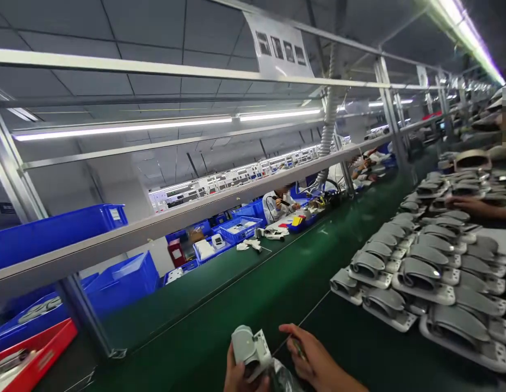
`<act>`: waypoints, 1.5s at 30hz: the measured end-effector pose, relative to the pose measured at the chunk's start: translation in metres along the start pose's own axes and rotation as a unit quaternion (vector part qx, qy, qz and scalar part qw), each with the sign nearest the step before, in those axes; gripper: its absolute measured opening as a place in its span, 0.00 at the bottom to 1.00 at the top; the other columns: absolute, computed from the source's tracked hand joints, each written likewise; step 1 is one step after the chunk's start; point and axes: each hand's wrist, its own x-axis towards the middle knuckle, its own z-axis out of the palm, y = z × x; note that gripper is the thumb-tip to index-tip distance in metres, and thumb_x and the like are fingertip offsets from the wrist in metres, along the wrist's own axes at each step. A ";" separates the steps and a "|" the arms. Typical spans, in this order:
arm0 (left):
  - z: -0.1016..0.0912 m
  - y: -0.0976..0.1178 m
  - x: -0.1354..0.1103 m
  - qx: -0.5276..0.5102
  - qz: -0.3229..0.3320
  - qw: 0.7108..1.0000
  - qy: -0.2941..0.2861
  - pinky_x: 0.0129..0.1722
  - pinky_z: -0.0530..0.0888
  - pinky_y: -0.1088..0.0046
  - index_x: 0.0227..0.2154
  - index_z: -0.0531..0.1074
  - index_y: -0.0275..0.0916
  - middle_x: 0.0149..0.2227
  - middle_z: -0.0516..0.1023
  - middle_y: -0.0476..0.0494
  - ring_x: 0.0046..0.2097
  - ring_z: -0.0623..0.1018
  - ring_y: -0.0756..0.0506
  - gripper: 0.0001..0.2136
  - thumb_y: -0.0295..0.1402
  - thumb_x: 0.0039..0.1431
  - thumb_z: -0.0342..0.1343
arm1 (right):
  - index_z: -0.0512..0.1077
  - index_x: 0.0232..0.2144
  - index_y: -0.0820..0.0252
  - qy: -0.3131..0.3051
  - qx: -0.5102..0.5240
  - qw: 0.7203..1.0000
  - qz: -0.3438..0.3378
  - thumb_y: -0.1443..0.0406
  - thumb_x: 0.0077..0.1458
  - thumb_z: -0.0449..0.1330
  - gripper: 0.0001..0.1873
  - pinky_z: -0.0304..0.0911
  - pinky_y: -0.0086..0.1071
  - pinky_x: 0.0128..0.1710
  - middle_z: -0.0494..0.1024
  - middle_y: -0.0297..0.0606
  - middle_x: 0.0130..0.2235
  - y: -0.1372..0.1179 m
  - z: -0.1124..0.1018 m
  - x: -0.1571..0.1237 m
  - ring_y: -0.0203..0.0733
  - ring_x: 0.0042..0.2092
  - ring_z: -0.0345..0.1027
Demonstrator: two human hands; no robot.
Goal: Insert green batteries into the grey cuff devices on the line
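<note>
The grey-white housing (245, 345) is at the near edge of the scene, above the green work surface (187, 337). The left hand (234, 374) is clamped on the housing, with fingers along its left side and underside; a perforated flat plate forms the housing's right side. The right hand (314, 359) is just to the right, apart from the left hand, with its fingers closed on a slim tool (299, 347) and the index finger extended to the left. Clear plastic film (283, 375) is visible between the 2 hands. To the right, similar housings (428, 261) are arranged in close rows, each on a pale base plate. Beyond these rows, at the far right, I see another person's forearm (481, 207) extended over more parts. At the near left is a red bin (47, 356) with parts inside; a blue bin (122, 286) is located behind it. Another blue bin (69, 231) rests on the shelf (171, 220) above. On the far side, 1 person in white (271, 209) is seated near a blue basket (241, 228).
</note>
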 end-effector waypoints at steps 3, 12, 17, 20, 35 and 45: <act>0.003 0.003 -0.005 -0.043 -0.014 0.997 -0.057 0.40 0.79 0.60 0.66 0.44 0.69 0.52 0.77 0.40 0.43 0.81 0.35 0.57 0.45 0.37 0.76 | 0.71 0.38 0.65 -0.016 0.016 0.998 0.057 0.59 0.56 0.53 0.16 0.37 0.22 0.18 0.66 0.31 0.23 -0.001 0.004 -0.009 0.25 0.16 0.47; 0.028 -0.003 -0.022 0.027 0.069 0.997 0.017 0.31 0.77 0.66 0.54 0.61 0.54 0.42 0.78 0.41 0.34 0.79 0.41 0.43 0.50 0.35 0.76 | 0.72 0.44 0.64 -0.028 -0.106 0.991 -0.073 0.55 0.39 0.71 0.31 0.44 0.24 0.23 0.81 0.44 0.40 -0.003 0.013 -0.018 0.27 0.26 0.53; 0.031 -0.009 -0.023 0.117 0.173 0.978 0.026 0.33 0.75 0.70 0.49 0.63 0.47 0.36 0.76 0.46 0.33 0.76 0.45 0.38 0.48 0.36 0.76 | 0.75 0.40 0.64 -0.001 -0.196 0.971 -0.133 0.45 0.37 0.72 0.35 0.40 0.27 0.23 0.74 0.35 0.32 -0.008 0.012 -0.019 0.24 0.23 0.45; 0.027 -0.012 -0.018 0.176 0.208 0.962 0.031 0.37 0.74 0.70 0.49 0.65 0.44 0.36 0.76 0.46 0.35 0.77 0.44 0.36 0.52 0.39 0.73 | 0.76 0.38 0.65 -0.002 -0.241 0.959 -0.147 0.37 0.39 0.67 0.39 0.37 0.28 0.23 0.61 0.28 0.24 -0.005 0.010 -0.019 0.25 0.22 0.42; 0.034 -0.005 -0.028 0.239 0.173 0.955 0.014 0.43 0.74 0.67 0.46 0.74 0.37 0.41 0.80 0.37 0.43 0.79 0.38 0.33 0.52 0.40 0.72 | 0.76 0.40 0.61 -0.048 -0.476 0.821 -0.311 0.55 0.64 0.53 0.18 0.60 0.35 0.40 0.70 0.40 0.37 -0.007 0.016 -0.040 0.40 0.38 0.65; 0.033 -0.007 -0.027 0.226 0.183 0.957 -0.018 0.42 0.74 0.67 0.50 0.68 0.40 0.41 0.78 0.40 0.40 0.78 0.41 0.36 0.50 0.40 0.72 | 0.70 0.41 0.62 -0.055 -0.558 0.755 -0.341 0.62 0.65 0.51 0.11 0.60 0.34 0.37 0.73 0.41 0.39 -0.001 0.016 -0.046 0.38 0.35 0.64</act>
